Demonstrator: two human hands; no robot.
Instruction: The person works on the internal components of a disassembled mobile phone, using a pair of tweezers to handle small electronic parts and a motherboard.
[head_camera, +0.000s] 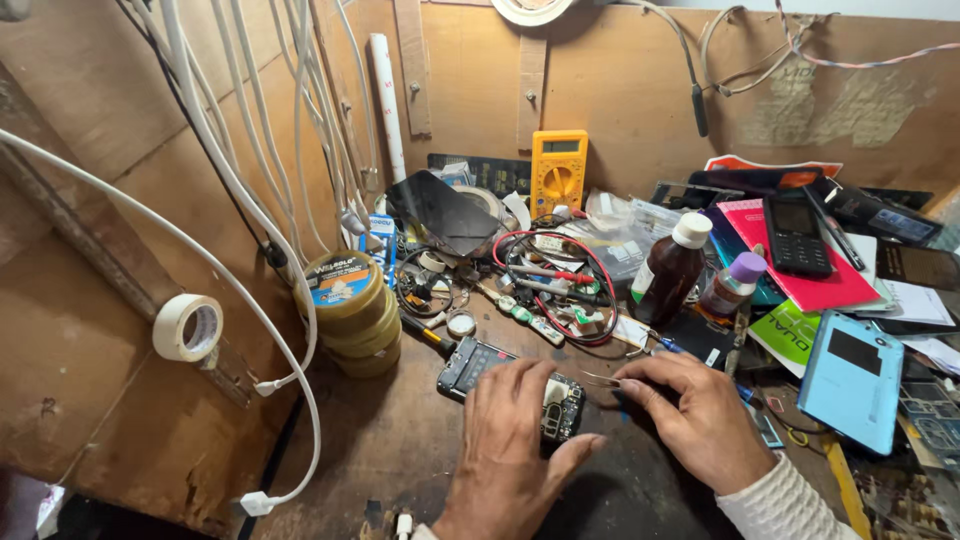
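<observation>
Both hands work over an opened phone (510, 385) that lies back-side up on the dark desk (400, 440), its cover off and its circuit board bare. The left hand (515, 450) lies flat on the phone, fingers spread and pressing its near end down, not curled around anything. The right hand (695, 415), just right of the phone, is pinched on a pair of thin metal tweezers (603, 379) whose tips point toward the phone's right edge.

With its cover off, the phone looks light and stiff but delicate: the exposed board and small parts would likely suffer from pressure or a slip, so the safer hold seems to be along its outer frame edges, as the left hand's flat pressing suggests. Tweezers of this kind are springy and sharp, best held mid-shaft.

Behind the phone sits a tangle of red and black wires (555, 285), and behind that a yellow multimeter (558, 170) leans on the board wall. Left of the phone stands a stack of yellow tape rolls (350, 310). Right of the phone are a brown bottle with a white cap (670, 268), a black keypad phone (797, 237) on a pink book (810, 285), and a light blue phone back (852, 380).
</observation>
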